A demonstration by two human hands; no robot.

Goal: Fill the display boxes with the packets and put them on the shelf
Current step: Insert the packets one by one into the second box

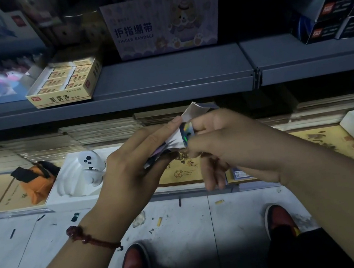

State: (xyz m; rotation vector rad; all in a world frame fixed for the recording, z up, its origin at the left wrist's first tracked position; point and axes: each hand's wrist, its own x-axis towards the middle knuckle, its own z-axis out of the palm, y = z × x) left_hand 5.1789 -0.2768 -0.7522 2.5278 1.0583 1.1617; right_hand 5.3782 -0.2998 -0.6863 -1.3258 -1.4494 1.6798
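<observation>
We see a small packet [185, 130], white with a holographic strip, its top crumpled open. It sits between the fingers [166, 126] of our left hand [130, 163] and right hand [229, 140], both pinched shut on it, palms down, below the grey shelf [163, 74].

The packet [185, 130] in my fingers is glossy foil with a holographic stripe. At eleven o'clock the yellow box [63, 86] looks like matt cardboard on a smooth grey shelf [172, 75], probably painted metal. My wrist cord [90, 238] is knotted red thread.
</observation>
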